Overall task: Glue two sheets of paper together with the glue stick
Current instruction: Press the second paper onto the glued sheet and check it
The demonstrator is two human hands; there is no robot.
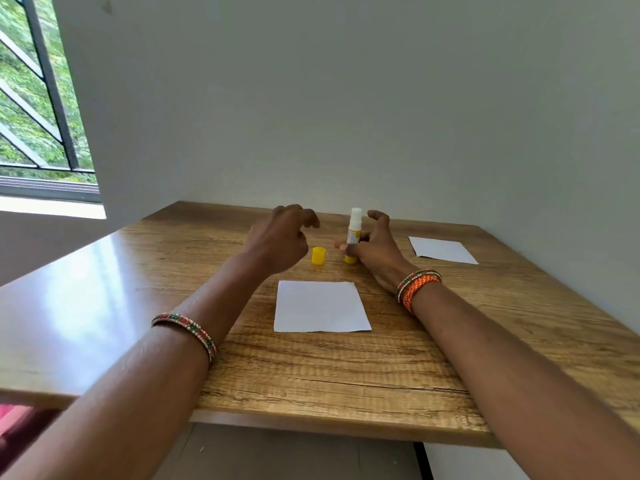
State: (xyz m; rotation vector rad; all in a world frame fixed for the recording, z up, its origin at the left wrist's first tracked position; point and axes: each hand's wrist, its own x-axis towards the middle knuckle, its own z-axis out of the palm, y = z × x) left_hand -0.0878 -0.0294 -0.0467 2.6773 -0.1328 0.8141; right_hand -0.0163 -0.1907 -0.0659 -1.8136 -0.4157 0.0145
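Observation:
A glue stick (354,229) stands upright on the wooden table (138,278), uncapped, with its white glue tip up and a yellow base. My right hand (375,251) grips its lower body. The yellow cap (318,255) stands on the table just left of the stick. My left hand (280,237) hovers above and left of the cap, fingers curled and apart, holding nothing. One white sheet of paper (320,306) lies flat in front of me between my forearms. A second white sheet (441,250) lies at the far right of the table.
A plain wall runs along the table's far and right sides. A barred window (38,98) with greenery outside is at the far left. The table's front edge is near my elbows.

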